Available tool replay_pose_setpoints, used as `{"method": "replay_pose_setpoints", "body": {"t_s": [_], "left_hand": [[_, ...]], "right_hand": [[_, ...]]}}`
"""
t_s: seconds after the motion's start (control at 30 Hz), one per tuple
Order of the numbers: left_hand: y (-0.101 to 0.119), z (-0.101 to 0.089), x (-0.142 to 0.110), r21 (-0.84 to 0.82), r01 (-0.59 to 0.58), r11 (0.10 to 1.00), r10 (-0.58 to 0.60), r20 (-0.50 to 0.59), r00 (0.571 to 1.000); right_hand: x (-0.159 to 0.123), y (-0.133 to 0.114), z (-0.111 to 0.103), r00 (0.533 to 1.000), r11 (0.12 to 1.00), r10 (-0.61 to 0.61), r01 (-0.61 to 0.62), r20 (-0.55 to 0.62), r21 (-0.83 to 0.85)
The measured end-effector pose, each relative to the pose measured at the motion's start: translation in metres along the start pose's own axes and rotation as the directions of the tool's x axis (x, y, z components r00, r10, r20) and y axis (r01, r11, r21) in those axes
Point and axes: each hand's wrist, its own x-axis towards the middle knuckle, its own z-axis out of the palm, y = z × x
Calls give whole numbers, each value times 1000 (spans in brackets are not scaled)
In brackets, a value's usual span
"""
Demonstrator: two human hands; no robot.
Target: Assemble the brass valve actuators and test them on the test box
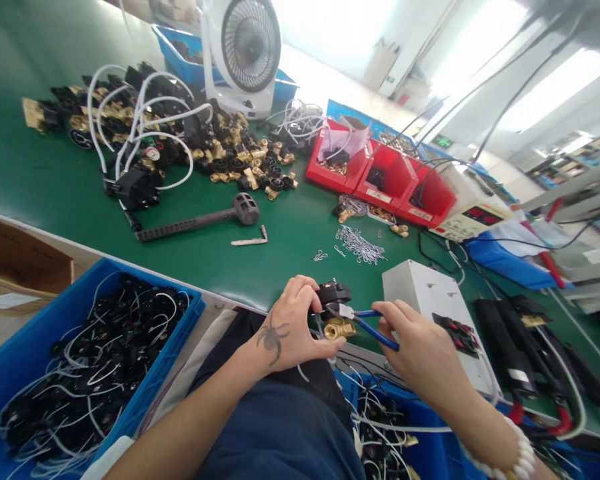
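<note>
My left hand (293,323) is wrapped around a valve assembly with a black round top (334,293) and a brass valve body (340,328) beneath it. My right hand (423,343) grips a pair of pliers by their blue handles (377,333). The pliers' metal jaws (345,311) reach the gap between the black top and the brass body; what they bite on is too small to tell. Beyond my hands, a pile of metal spring clips (360,245) lies on the green table (205,267). A hex key (250,240) and a grey mallet (245,208) rest further left.
Brass fittings (253,157) and black actuators (137,187) with white cables are heaped at the back left, before a white fan (253,47). Red bins (387,173) stand behind the clips. A grey box (443,320) sits at right. Blue crates (195,310) flank my lap.
</note>
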Motion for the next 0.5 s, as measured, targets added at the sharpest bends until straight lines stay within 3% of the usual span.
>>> {"method": "replay_pose_setpoints", "body": {"t_s": [0.13,0.2,0.3,0.43,0.5], "left_hand": [[0,0,0,-4,8,1000,-8,12,1000],[0,0,0,-3,8,1000,-8,11,1000],[-1,2,-1,-2,9,1000,-9,1,1000],[-4,3,0,-26,6,1000,-6,-21,1000],[-5,4,2,-36,12,999,-13,-28,1000]], "right_hand": [[-1,-2,-3,971,987,137,-118,-196,105],[-1,-2,-1,985,995,86,-77,-150,64],[0,-2,4,1000,1000,-3,3,20,-4],[2,-2,4,979,978,177,-163,-102,129],[-3,0,6,972,967,214,-196,-99,163]]}}
